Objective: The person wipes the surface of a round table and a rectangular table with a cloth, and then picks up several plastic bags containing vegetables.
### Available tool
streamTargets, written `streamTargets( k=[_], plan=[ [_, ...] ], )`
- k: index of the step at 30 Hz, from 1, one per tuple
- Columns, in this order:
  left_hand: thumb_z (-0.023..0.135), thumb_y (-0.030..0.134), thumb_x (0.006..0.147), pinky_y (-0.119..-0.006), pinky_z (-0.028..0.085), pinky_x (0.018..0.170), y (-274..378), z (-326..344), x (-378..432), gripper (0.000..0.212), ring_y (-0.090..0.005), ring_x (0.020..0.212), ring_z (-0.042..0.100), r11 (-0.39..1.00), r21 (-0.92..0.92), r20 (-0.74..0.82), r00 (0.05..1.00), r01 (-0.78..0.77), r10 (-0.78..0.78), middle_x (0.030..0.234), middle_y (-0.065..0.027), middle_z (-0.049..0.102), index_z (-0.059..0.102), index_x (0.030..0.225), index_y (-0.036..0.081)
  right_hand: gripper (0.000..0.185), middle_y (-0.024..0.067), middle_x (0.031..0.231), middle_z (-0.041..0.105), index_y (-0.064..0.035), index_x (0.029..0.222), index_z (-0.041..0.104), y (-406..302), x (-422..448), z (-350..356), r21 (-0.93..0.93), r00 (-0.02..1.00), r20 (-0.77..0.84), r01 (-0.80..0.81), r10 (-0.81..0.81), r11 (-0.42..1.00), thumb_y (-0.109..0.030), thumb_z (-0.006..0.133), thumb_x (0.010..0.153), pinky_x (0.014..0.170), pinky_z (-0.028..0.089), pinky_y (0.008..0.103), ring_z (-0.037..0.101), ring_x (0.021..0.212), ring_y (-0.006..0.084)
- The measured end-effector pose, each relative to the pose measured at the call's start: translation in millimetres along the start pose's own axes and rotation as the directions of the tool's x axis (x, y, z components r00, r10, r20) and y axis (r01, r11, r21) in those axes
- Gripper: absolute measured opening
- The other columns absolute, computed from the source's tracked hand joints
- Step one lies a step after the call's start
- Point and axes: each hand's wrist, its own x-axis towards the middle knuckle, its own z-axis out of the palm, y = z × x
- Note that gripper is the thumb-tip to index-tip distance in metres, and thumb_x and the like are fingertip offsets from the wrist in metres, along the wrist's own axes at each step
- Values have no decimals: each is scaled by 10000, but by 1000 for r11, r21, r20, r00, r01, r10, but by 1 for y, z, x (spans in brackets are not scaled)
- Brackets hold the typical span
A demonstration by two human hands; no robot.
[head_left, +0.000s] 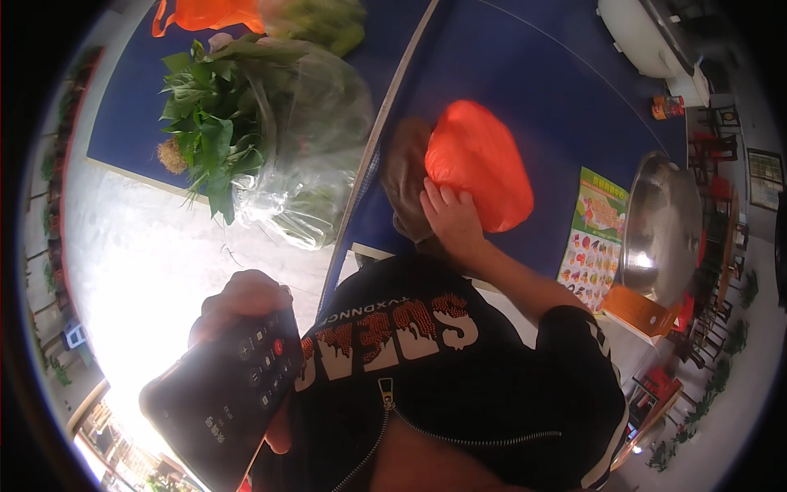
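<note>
In the head view my left hand (246, 301) grips a dark smartphone (209, 381) near my body, its lit screen showing a call display. My right hand (454, 215) lies against the near left side of a full red plastic bag (482, 163), fingers slightly spread on its surface. What is inside that bag is hidden. A dark brown plastic bag (406, 178) sits close along the left of the red one, just beside my fingertips. Both bags are on a blue tabletop (529, 80).
Across the table seam, leafy greens (212, 135) with roots stick out of a clear plastic bag (313, 141). Behind them is an orange bag (212, 13). On the right are a printed leaflet (593, 240), a steel basin (661, 227), an orange box (639, 310), a jar (667, 107) and a white appliance (642, 37).
</note>
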Motion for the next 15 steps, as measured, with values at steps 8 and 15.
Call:
streamTargets(
  k=[8,15],
  plan=[
    [888,670,368,-395,434,754,19,-37,12,1176,-352,939,548,965,8,266,929,263,-255,1066,-224,577,502,1222,-40,140,23,928,548,-115,831,679,52,19,-6,-78,986,115,130,-121,988,-181,573,769,800,379,372,492,916,211],
    [897,646,295,-330,411,768,10,-12,7,1177,-294,955,532,982,-154,13,994,109,-108,1082,-190,563,511,1158,-55,157,16,906,606,-134,869,701,141,39,-45,102,988,63,-149,143,984,-89,600,757,813,383,398,561,933,238]
  ],
)
